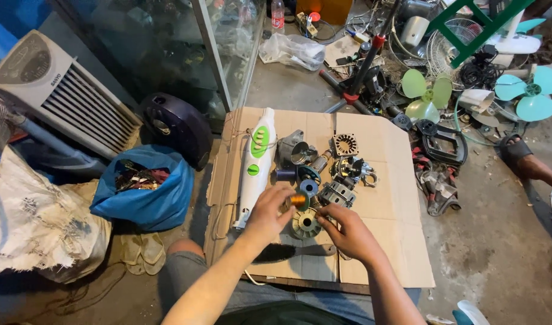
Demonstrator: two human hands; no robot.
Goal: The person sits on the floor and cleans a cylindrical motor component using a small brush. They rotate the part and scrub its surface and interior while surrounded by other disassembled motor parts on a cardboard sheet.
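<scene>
Low in the frame, the left hand (268,212) pinches a small copper-wire spool (298,199) at centre, fingers closed on it. The right hand (346,230) sits just beside, fingertips narrowed near a round winding core (306,223) on the cardboard sheet (390,241). Above them, motor parts (339,174) cluster mid-frame, with a white-and-green fan housing (256,162) to their left. Upper right, green fan blades (428,93) lie on the floor.
</scene>
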